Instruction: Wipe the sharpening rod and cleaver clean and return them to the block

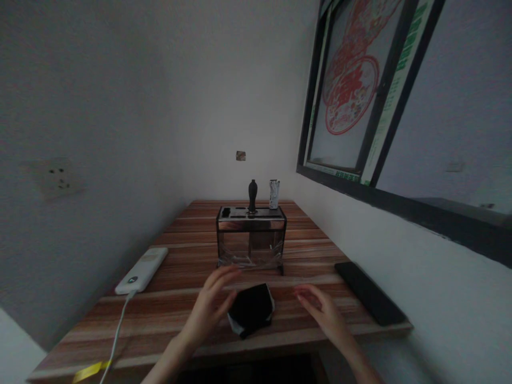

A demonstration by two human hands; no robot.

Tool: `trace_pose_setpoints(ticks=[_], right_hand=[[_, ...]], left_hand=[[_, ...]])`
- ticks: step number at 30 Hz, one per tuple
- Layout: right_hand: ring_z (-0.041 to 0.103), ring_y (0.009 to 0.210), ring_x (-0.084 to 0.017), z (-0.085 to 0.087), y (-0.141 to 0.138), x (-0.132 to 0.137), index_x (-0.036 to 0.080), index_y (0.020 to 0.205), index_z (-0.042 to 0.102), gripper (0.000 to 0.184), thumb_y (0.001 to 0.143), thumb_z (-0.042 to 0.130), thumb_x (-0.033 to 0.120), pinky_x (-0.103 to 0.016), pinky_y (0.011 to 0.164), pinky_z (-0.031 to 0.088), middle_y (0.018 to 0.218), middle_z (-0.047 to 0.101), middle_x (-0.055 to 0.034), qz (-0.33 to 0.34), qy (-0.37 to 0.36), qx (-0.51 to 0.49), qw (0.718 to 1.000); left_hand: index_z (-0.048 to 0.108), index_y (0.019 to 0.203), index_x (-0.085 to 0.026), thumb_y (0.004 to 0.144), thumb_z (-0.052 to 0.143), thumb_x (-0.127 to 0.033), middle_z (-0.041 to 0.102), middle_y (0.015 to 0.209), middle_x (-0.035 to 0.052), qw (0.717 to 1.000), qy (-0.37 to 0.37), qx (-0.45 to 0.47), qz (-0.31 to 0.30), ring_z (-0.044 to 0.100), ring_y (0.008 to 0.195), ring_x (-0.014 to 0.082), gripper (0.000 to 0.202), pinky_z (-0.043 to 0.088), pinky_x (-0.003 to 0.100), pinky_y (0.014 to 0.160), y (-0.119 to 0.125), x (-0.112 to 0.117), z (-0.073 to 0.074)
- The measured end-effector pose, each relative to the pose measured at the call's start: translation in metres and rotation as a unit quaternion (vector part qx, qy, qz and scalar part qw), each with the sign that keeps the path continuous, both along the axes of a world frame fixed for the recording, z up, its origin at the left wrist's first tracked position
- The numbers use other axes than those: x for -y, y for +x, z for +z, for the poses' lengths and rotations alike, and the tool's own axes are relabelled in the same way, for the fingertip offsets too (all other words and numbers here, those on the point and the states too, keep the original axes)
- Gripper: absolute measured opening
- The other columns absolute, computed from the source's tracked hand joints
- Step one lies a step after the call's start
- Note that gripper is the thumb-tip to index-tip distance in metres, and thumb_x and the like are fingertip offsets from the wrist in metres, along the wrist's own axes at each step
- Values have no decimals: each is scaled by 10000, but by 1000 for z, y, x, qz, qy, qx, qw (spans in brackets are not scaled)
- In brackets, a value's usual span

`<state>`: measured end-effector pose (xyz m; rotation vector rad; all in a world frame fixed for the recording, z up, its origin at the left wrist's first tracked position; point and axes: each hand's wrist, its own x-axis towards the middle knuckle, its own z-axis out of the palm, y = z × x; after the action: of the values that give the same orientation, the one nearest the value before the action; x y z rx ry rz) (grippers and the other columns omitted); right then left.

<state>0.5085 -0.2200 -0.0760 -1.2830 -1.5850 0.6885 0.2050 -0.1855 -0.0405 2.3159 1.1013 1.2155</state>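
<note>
A black folded object (251,309), soft-looking with a pale edge, lies on the wooden table (192,261) near its front edge. My left hand (212,304) hovers at the object's left side with fingers spread, close to or touching it. On the other side my right hand (318,306) is open, fingers stretched toward the object, a little apart from it. Just behind both hands stands a clear glass tank (251,240) with a black frame and lid.
A white power bank (142,269) with a cable (118,336) lies at the left. A black flat device (370,292) rests at the table's right edge. A dark bottle-shaped piece (252,194) and a small can (274,193) stand behind the tank. Walls close in on both sides.
</note>
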Motion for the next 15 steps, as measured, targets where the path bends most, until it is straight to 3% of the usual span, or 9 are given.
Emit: trace_pose_setpoints(ticks=[3, 5, 9, 11, 15], right_hand=[[661, 886, -225, 14, 8, -13, 241, 1014, 620, 299, 769, 626, 413, -384, 827, 530, 957, 696, -67, 31, 5, -37, 999], [653, 904, -219, 28, 13, -28, 242, 1039, 599, 337, 749, 651, 407, -391, 846, 523, 974, 685, -71, 39, 18, -67, 997], [634, 933, -218, 51, 14, -74, 236, 1045, 576, 374, 724, 675, 400, -400, 838, 518, 992, 664, -78, 33, 54, -104, 993], [626, 955, -229, 57, 10, -99, 227, 1034, 577, 454, 647, 733, 405, -404, 843, 513, 1012, 656, -88, 42, 69, -103, 991], [509, 1183, -242, 67, 1, -136, 252, 1207, 498, 717, 566, 789, 392, -408, 934, 458, 1311, 515, -110, 104, 43, -86, 990]], left_hand=[[496, 1207, -244, 855, 505, -349, 532, 1247, 87, 984, 23, 150, 94, 469, 1207, 234, 368, 340, 430, 1053, -25, -35, 16], [411, 1266, -244, 826, 539, -392, 467, 1321, 90, 976, -16, 200, 83, 435, 1243, 227, 482, 345, 420, 1049, -40, -62, 26], [285, 1362, -244, 729, 634, -466, 312, 1457, 116, 980, -109, 165, 11, 295, 1345, 254, 756, 309, 428, 1067, -56, -107, 35], [275, 1379, -232, 707, 665, -475, 270, 1483, 127, 979, -146, 139, -40, 266, 1360, 260, 813, 282, 435, 1082, -59, -121, 36], [319, 1370, -224, 679, 720, -430, 287, 1480, 123, 966, -195, 105, -135, 271, 1359, 259, 826, 260, 455, 1096, -61, -138, 37]])
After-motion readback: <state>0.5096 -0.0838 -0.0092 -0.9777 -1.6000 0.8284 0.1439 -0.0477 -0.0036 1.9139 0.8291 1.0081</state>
